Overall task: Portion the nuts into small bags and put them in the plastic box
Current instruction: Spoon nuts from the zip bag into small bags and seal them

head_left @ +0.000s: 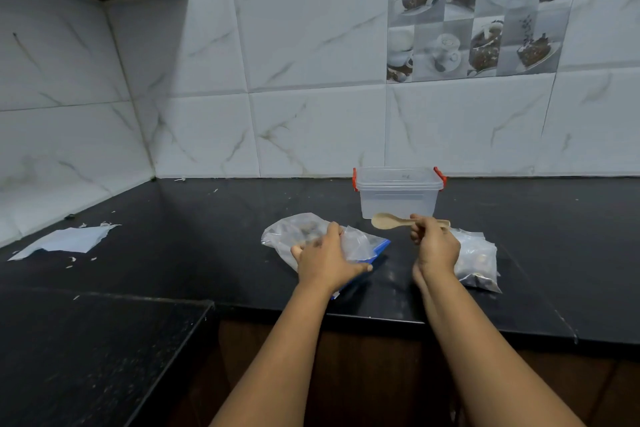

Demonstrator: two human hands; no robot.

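A clear plastic box with red clips stands open near the back wall. In front of it, to the left, lies a clear bag of nuts with a blue zip strip. My left hand lies on this bag with its fingers on the plastic; the image is blurred there. My right hand holds a pale wooden spoon by the handle, bowl pointing left, in the air in front of the box. Small filled bags lie just right of my right hand.
The black stone counter runs along a tiled wall and turns a corner at the left. A torn piece of white plastic and small scraps lie at the far left. The counter's front edge passes under my forearms.
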